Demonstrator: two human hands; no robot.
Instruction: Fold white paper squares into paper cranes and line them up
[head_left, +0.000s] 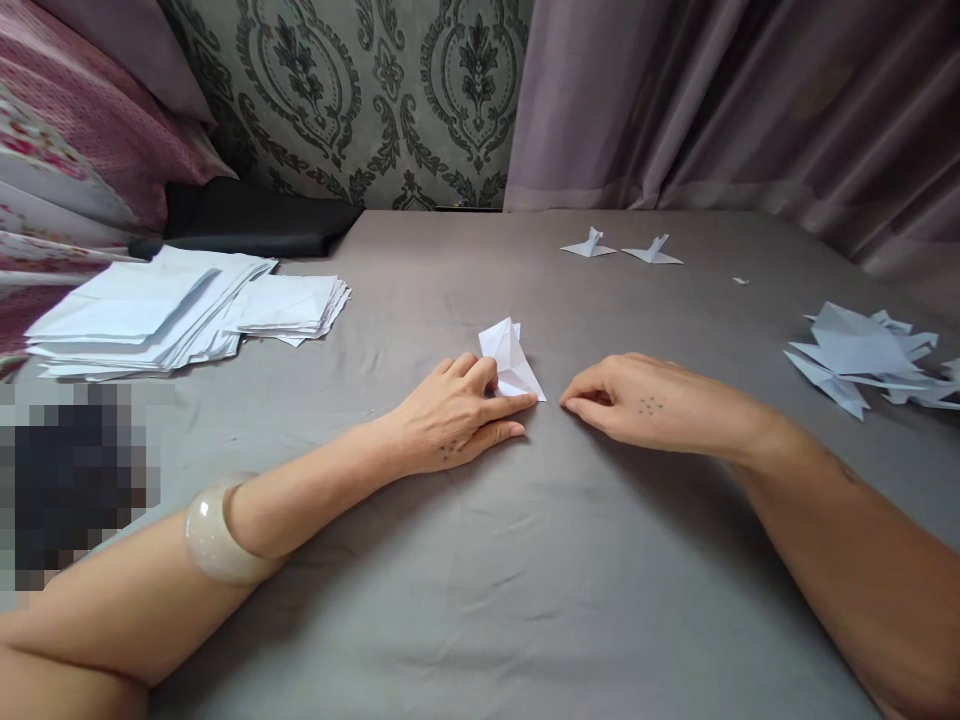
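Observation:
A small folded piece of white paper, creased and narrowing to a corner at its lower right, lies on the grey cloth in front of me. My left hand rests over its left and lower side. The index finger stretches along the paper's lower edge, pressing it down, while the thumb sits apart on the cloth and the other fingers curl. Just right of the paper's corner is my right hand, its thumb and fingertips pinched together near the cloth. No paper shows between them, and a small gap separates them from the folded piece.
Stacks of white paper sheets and smaller squares lie at left, before a black folded item. Two folded paper birds stand at the back. A heap of folded paper lies right, with a small scrap behind.

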